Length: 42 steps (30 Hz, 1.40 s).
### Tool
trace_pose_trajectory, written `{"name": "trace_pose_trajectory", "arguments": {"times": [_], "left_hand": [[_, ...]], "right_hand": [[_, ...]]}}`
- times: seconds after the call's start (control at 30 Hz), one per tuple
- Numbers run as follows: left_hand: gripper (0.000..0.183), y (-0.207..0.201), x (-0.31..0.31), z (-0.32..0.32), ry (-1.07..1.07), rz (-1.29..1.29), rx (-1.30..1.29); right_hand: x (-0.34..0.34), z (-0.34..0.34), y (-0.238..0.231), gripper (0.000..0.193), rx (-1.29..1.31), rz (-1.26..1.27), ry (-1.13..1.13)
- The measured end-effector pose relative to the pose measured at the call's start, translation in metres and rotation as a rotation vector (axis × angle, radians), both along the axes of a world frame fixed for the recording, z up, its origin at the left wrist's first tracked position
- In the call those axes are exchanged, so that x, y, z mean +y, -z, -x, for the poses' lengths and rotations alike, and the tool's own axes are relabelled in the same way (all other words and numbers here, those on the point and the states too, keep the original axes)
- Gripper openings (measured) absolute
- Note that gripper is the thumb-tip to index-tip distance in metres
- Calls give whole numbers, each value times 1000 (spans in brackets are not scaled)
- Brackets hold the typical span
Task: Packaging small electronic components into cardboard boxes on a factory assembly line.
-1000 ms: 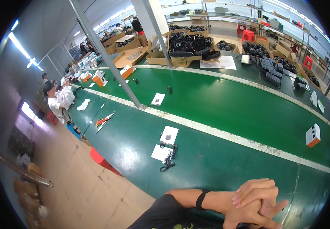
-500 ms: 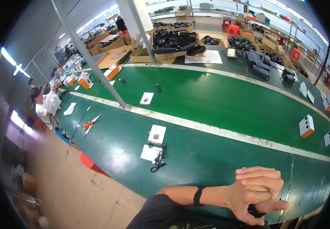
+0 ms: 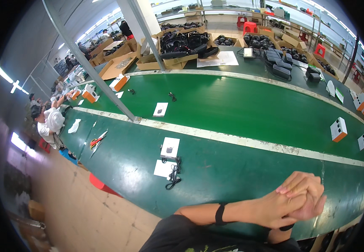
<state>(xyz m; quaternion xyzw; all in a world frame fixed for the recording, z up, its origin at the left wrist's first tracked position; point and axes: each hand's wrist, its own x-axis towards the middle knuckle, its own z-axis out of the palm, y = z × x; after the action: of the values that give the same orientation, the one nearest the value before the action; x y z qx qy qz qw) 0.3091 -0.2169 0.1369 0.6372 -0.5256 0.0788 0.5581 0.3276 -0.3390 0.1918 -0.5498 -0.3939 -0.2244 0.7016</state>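
Above the near right part of the green table, my left hand (image 3: 270, 210) and my right hand (image 3: 312, 208) are clasped together. The fingers of both are closed around each other, and the left hand partly covers the right. A black band circles each wrist. Neither hand touches the goods on the table. To their left, a small white box (image 3: 170, 148) with a dark picture on top lies on the table. Just below it are a white paper (image 3: 164, 168) and a coiled black cable (image 3: 174, 176).
Beyond a pale rail runs a green conveyor belt (image 3: 240, 113) carrying a white card-like box (image 3: 160, 109), a small black cable (image 3: 172, 97) and white-orange boxes (image 3: 338, 129). Red-handled scissors (image 3: 97, 142) lie left. A metal post (image 3: 93, 63) rises from the rail. Co-workers (image 3: 47, 122) stand far left.
My hands have moved slightly up and right and clasped more tightly, with fingers now laced around each other. The view has shifted slightly; the things on the table look unmoved.
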Motion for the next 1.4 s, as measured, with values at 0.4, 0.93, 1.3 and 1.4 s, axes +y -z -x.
{"name": "trace_pose_trajectory", "arguments": {"times": [0.4,0.93,1.3,1.4], "left_hand": [[93,-68,39,8,574,-122,-75],[110,-48,49,46,581,-612,-932],[56,-27,17,26,460,329,493],[49,-5,0,34,289,448,304]], "right_hand": [[-39,82,47,101,369,419,-460],[-69,73,2,104,-724,1234,-882],[-38,61,39,83,-99,747,-726],[73,80,97,62,-133,-208,-620]]}}
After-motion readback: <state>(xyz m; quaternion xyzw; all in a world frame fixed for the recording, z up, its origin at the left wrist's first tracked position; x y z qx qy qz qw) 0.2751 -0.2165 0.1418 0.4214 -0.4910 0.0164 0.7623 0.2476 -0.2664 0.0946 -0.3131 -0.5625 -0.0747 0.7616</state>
